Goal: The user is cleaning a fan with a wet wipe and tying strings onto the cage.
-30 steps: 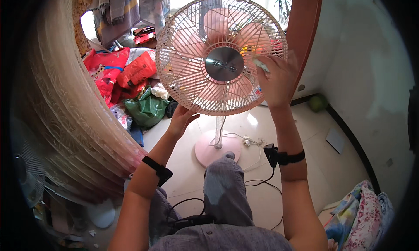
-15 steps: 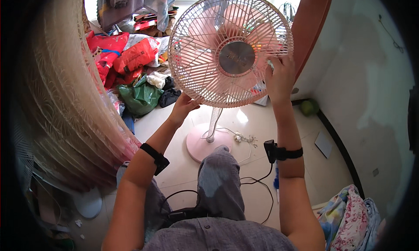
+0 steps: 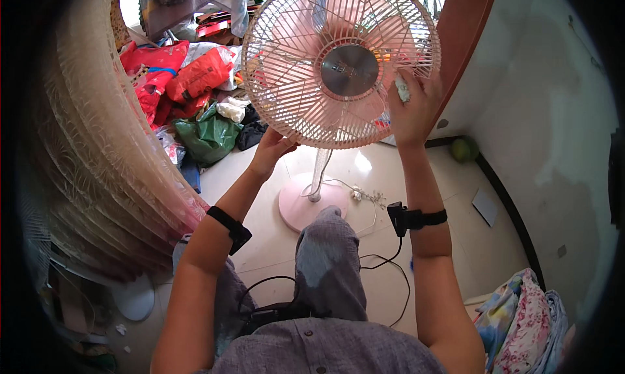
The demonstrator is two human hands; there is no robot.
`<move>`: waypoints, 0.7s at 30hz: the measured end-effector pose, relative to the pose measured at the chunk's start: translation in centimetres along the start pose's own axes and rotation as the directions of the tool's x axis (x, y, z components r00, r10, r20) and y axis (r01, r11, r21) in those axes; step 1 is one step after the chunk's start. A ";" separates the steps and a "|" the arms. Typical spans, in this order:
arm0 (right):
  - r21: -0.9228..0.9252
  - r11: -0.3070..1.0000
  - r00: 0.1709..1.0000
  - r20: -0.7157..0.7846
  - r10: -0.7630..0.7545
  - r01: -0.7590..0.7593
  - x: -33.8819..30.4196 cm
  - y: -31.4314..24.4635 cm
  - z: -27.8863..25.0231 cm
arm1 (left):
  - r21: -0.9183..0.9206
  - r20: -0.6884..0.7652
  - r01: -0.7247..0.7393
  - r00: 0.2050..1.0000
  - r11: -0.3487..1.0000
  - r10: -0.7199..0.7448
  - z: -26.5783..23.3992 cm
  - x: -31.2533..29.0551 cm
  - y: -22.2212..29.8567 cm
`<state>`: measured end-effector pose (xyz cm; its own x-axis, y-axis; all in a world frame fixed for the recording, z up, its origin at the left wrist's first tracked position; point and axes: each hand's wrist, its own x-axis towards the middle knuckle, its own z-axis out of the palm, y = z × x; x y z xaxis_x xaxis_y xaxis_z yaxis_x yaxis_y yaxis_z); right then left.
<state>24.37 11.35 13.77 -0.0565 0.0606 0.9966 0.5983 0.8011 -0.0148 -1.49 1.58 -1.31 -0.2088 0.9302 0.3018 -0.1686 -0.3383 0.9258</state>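
A pink pedestal fan (image 3: 296, 91) stands in front of me, its round wire guard facing me with a silver disc (image 3: 350, 70) at the centre. At the guard's lower left rim, my left hand (image 3: 270, 154) is closed on the edge, some fingers hidden behind it. My right hand (image 3: 415, 113) is at the guard's right side, closed on a small crumpled pale wad (image 3: 402, 87), perhaps tissue or cloth. The fingertips are against or very near the wires. Below, the fan's clear pole rises from a round pink base (image 3: 301, 208) on the floor.
A sheer curtain (image 3: 97, 146) hangs at left. Red packages (image 3: 198, 78) and a green plastic bag (image 3: 209, 138) are heaped behind it. A white cord (image 3: 371, 197) lies by the base. A green round object (image 3: 463, 149) sits by the right wall; floral fabric (image 3: 521, 322) lies lower right.
The fan head sits slightly higher and further left in the picture. My right hand has turned, so more of the pale wad shows. My left hand stays on the rim.
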 end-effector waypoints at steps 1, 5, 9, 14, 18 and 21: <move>0.024 1.000 1.000 -0.008 0.020 -0.020 -0.3 0.0 0.1 | -0.009 0.004 -0.003 1.000 1.000 0.003 0.2 0.0 0.0; 0.024 1.000 0.999 -0.047 -0.013 0.014 -0.7 0.0 0.5 | -0.007 0.012 -0.006 1.000 1.000 0.006 -0.3 0.0 -0.4; -0.082 0.991 0.993 0.066 -0.096 0.102 0.3 0.6 -0.3 | -0.029 -0.017 -0.028 0.999 0.999 0.028 -0.9 0.1 -0.4; -0.187 0.941 0.959 0.091 -0.269 0.282 0.3 2.4 -0.5 | 0.015 -0.013 -0.056 0.998 0.998 0.056 0.0 0.1 0.2; -0.220 0.931 0.956 0.099 -0.277 0.292 0.1 2.7 -0.8 | 0.031 0.005 -0.074 0.997 0.997 0.073 0.2 0.0 0.6; -0.240 0.923 0.953 0.112 -0.282 0.302 0.3 2.4 -1.1 | 0.019 -0.008 -0.089 0.996 0.996 0.089 0.4 -0.3 0.7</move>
<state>26.62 12.65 14.15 -0.3120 -0.1021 0.9446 0.7266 0.6150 0.3065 -1.16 1.15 -0.66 -0.2306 0.8952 0.3813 -0.1312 -0.4169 0.8994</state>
